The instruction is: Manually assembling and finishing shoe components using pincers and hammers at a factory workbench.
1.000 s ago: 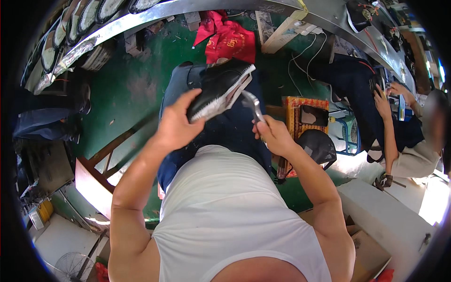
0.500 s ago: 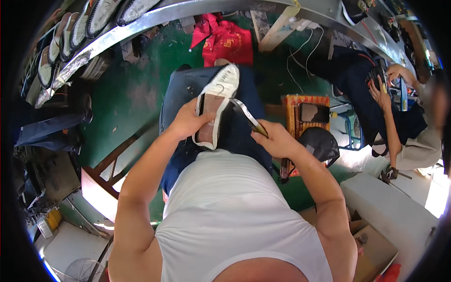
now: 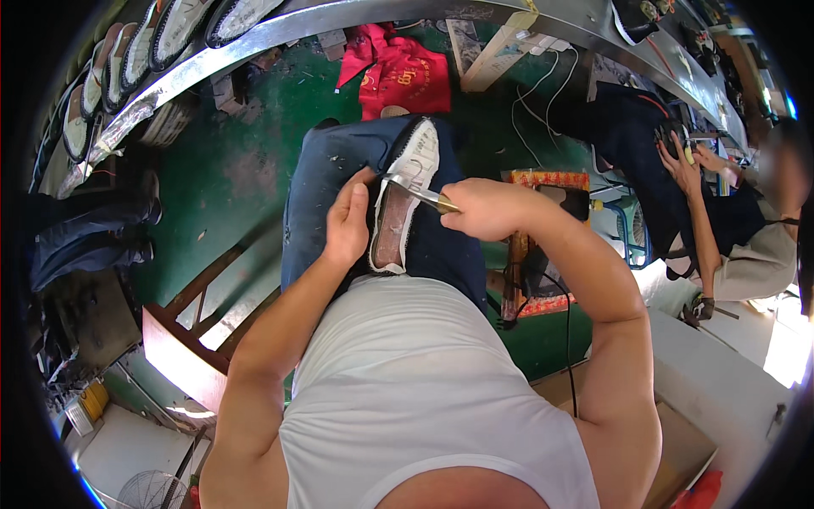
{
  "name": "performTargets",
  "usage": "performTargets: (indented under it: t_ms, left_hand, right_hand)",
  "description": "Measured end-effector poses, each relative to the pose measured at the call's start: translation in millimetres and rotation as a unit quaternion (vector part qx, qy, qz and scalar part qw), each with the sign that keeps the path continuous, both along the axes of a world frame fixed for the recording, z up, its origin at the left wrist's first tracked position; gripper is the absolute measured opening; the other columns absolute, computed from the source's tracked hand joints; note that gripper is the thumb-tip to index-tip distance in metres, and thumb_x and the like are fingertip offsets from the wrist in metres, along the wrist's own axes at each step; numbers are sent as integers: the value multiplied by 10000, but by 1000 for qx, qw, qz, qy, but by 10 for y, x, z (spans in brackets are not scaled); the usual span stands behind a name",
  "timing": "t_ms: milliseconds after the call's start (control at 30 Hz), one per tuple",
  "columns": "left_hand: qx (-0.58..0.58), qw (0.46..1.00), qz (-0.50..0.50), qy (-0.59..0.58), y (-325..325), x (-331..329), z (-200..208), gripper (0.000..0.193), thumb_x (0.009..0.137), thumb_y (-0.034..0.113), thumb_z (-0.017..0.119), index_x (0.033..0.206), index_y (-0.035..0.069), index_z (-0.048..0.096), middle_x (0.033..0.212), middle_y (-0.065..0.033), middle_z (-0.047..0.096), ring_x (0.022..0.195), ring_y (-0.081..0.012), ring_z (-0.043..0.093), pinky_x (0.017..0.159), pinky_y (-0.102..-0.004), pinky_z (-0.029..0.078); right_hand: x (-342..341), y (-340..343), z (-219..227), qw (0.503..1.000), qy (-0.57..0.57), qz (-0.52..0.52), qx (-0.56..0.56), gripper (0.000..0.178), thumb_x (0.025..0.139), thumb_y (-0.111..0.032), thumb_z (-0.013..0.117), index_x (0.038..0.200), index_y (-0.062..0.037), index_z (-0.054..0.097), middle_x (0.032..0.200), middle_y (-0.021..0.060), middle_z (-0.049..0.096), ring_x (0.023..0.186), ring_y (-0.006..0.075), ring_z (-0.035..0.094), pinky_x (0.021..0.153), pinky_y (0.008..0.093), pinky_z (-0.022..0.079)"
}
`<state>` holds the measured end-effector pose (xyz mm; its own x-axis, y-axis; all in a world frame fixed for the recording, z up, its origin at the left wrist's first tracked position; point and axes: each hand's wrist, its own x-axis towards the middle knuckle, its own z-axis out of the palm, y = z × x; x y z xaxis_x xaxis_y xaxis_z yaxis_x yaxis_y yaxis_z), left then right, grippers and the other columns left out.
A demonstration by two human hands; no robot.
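Note:
A shoe (image 3: 393, 225) lies sole up across my dark trousers, its toe pointing away from me. It has a whitish sole rim, a brown middle and a dark edge. Along its left side rests my left hand (image 3: 346, 225), fingers stretched and thumb raised off the sole. My right hand (image 3: 483, 209) is wrapped round the handle of a hand tool (image 3: 424, 195) with a bright curved metal head. That head lies over the shoe's middle, near the left edge; its exact contact is hard to make out.
A metal-edged bench (image 3: 254, 42) curves across the far side, with several similar shoes (image 3: 180, 32) at left. Red cloth (image 3: 407, 81) lies on the green floor. At right, a co-worker's hands (image 3: 682, 165) handle a dark item. An orange-patterned stand (image 3: 547, 178) is partly behind my right arm.
My right hand has moved left and up, bringing the tool's head over the shoe. The shoe has turned slightly, and my left thumb has come off the sole.

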<state>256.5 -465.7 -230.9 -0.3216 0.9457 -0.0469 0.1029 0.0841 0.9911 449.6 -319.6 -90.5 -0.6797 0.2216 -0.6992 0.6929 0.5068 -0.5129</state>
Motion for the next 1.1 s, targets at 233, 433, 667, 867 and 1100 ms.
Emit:
performTargets:
  t_ms: [233,433,667,867,1100]
  left_hand:
    - [-125,928,-98,-338,154,2,98,684,1025,336,519,1570,103,178,1510,-81,388,1357,-173,378,1120,-301,309]
    - [-109,956,-76,-261,185,54,55,661,1015,291,549,1553,71,234,1501,-101,407,1355,-170,381,1116,-299,310]
    - [-107,984,-39,-136,212,76,-22,650,1019,282,537,1545,44,238,1487,-159,425,1350,-190,399,1107,-290,318]
    - [-76,994,-64,-33,120,90,70,632,1035,280,497,1552,50,216,1480,-165,434,1341,-193,415,1097,-283,326]
    - [-83,993,-73,-35,115,76,54,637,1042,256,476,1560,47,170,1497,-165,410,1347,-191,404,1101,-283,320]
  right_hand:
    - [129,-688,-585,958,160,-230,67,218,907,-226,619,921,-11,580,822,230,639,834,436,624,729,497,482]
    - [182,-555,-504,956,172,-174,165,210,888,-195,631,943,-1,573,936,231,641,890,421,628,788,495,488]
    - [75,-492,-628,944,118,-284,-118,200,920,-175,612,976,14,573,924,172,652,745,273,660,713,422,508]
    - [118,-442,-598,866,133,-379,-297,230,952,-217,599,985,10,597,778,92,639,650,179,639,510,341,510]
    - [99,-485,-635,917,218,-320,-93,207,938,-200,608,925,6,599,768,153,654,659,309,632,622,404,501]
